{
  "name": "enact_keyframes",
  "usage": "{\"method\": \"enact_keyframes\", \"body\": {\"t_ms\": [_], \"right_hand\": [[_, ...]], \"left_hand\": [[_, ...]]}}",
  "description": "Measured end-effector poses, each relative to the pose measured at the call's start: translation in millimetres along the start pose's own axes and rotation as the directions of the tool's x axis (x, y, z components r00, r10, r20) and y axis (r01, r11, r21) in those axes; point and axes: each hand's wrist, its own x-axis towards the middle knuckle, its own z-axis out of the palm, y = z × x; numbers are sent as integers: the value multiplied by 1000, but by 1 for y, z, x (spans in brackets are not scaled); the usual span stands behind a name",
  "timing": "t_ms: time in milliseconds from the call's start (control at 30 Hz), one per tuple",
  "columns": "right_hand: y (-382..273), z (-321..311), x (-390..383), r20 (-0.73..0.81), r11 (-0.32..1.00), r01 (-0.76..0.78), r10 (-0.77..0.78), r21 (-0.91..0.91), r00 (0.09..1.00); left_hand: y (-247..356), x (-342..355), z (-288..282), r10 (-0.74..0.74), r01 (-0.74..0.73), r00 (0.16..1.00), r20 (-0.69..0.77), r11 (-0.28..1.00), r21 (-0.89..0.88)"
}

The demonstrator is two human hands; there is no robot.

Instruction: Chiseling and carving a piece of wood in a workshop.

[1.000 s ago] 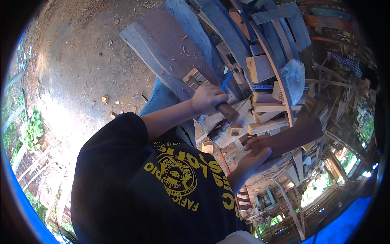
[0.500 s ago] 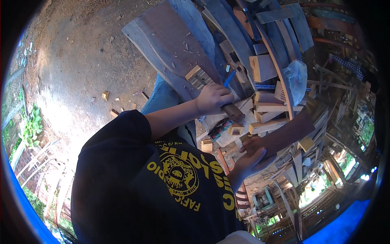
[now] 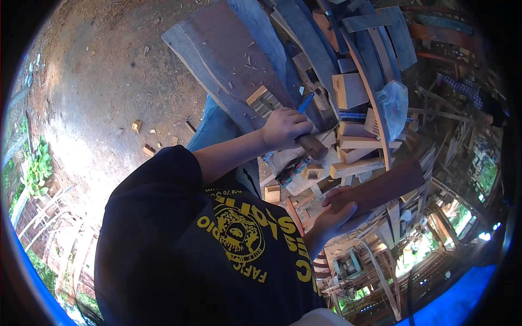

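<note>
My left hand [image 3: 285,129] is closed around a brown wooden block [image 3: 311,146]. The block's pale, notched end [image 3: 262,99] shows past the wrist side and its dark end beyond the fingers. Just above my knuckles a blue tool handle [image 3: 306,102] sticks out; any blade is hidden, and I cannot tell whether my fingers grip it too. Lower right, my right hand [image 3: 336,211] grips the narrow end of a flat, dark wooden club [image 3: 389,187], which points away to the right. The block lies at the edge of a wide plank [image 3: 231,51] strewn with shavings.
Several cut blocks [image 3: 361,165] are piled right of my left hand, beside a clear plastic bag [image 3: 392,108]. A long thin curved strip of wood [image 3: 370,89] crosses the pile. Dark planks [image 3: 304,35] lie at the far side. Dirt ground [image 3: 109,70] with scraps spreads left.
The club in my right hand has shifted slightly down and turned a little. My left hand and the block stay nearly in place; the whole view has shifted slightly.
</note>
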Motion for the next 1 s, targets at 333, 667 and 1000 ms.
{"method": "enact_keyframes", "body": {"t_ms": [333,667,1000], "right_hand": [[-73,2,8,-428,737,373,-126,563,895],[14,40,-19,373,859,-50,273,-510,887],[9,18,0,208,895,-298,377,-331,902]], "left_hand": [[0,4,2,-65,63,996,-56,997,-37],[-20,-12,-10,-238,237,971,-36,971,-36],[12,4,0,-42,40,998,-54,998,-42]]}}
